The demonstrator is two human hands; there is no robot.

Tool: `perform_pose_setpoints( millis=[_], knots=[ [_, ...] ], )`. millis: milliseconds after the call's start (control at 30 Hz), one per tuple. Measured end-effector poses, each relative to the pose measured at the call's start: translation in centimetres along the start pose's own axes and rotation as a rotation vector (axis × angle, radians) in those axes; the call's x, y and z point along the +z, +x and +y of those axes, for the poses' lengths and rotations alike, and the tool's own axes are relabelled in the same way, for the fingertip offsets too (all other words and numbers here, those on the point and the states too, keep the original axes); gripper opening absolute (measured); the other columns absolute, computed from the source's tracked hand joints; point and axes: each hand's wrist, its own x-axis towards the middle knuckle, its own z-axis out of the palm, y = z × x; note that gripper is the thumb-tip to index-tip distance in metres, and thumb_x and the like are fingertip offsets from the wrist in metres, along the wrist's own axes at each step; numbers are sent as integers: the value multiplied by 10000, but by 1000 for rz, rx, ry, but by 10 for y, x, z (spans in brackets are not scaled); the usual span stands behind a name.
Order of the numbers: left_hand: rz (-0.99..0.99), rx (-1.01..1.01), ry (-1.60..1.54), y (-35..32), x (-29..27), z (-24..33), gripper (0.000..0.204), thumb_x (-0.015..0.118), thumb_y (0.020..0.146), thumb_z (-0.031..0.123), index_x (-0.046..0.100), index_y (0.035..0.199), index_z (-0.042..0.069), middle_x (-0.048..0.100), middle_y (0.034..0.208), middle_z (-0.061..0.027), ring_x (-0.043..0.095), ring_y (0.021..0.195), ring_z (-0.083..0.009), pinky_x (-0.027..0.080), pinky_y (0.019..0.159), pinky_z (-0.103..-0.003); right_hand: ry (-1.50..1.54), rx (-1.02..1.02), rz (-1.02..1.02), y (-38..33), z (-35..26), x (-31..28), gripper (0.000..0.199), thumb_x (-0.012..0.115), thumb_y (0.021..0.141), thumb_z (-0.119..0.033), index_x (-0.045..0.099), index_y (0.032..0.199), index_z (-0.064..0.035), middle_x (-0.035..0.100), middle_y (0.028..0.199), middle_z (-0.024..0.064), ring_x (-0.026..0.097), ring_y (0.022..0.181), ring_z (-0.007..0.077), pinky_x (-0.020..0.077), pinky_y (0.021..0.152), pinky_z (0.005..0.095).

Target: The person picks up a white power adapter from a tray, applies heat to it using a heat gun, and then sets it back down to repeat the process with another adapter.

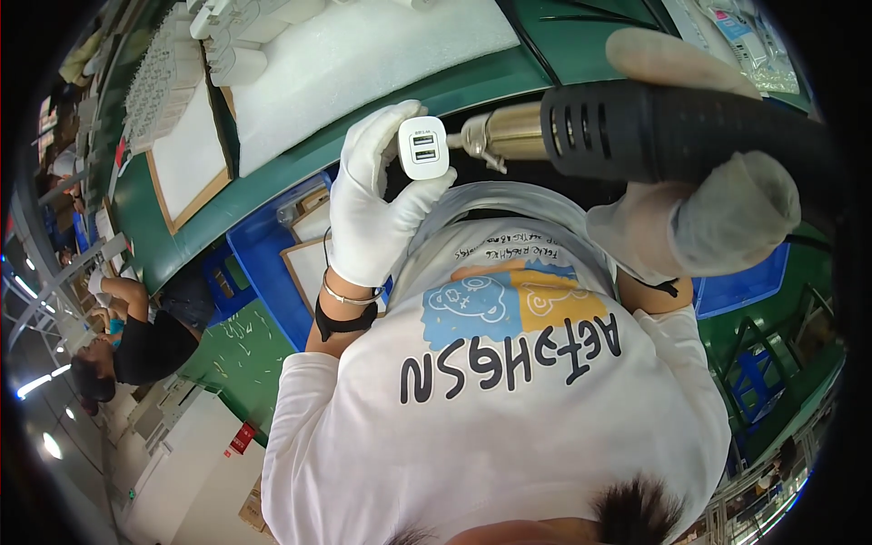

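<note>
In its white glove, my left hand [368, 204] grips a small white dual-port USB charger [423, 163] between thumb and fingers, its two ports facing up. My right hand [649, 222], with pale finger covers on it, wraps around a black hot-air gun [636, 134] with vent slots. The gun's metal nozzle [504, 133] points left, its narrow tip right beside the charger's edge; whether they touch I cannot tell. A grey translucent hose or bag-like loop [509, 195] curves below the nozzle, in front of my shirt.
White foam sheet [372, 68] covers part of the green bench [136, 204]. Rows of white parts [163, 100] stand at the far left, near a wood-edged board [191, 154]. Blue bins [263, 272] sit below the bench edge. Bagged items [740, 41] lie far right. Another person [136, 345] works at left.
</note>
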Motion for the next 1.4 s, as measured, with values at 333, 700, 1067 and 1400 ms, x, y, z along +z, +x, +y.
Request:
perform_pose_setpoints(
  millis=[333, 700, 1067, 1400],
  knots=[
    [16, -39, -110, -1, 1, 0, 639, 760, 680, -39, 492, 1256, 35, 481, 1225, -96, 538, 1110, -202, 448, 969, -327, -131, 16, -24, 8, -19, 5, 636, 400, 917, -501, 642, 930, 87, 674, 840, 166, 650, 640, 178, 532, 578, 246],
    [8, -34, -86, -2, 1, 0, 644, 757, 679, -49, 480, 1254, 38, 480, 1236, -99, 541, 1111, -202, 455, 966, -333, -274, 33, -46, 19, -30, 22, 505, 469, 924, -389, 653, 904, 81, 675, 831, 144, 638, 630, 165, 521, 589, 241],
    [7, -4, -101, 0, 0, -2, 635, 755, 678, -61, 480, 1242, 41, 482, 1227, -95, 551, 1091, -199, 468, 950, -327, -225, -136, -104, 14, -14, 18, 453, 505, 926, -349, 657, 895, 77, 673, 796, 122, 626, 602, 152, 508, 577, 227],
    [30, -7, -215, 2, 3, -4, 574, 767, 666, -73, 497, 1157, 48, 497, 1175, -79, 562, 1042, -177, 486, 904, -311, -172, 15, 101, 6, -21, 33, 599, 457, 933, -483, 653, 936, 83, 664, 740, 123, 619, 555, 155, 498, 523, 221]
  ],
)
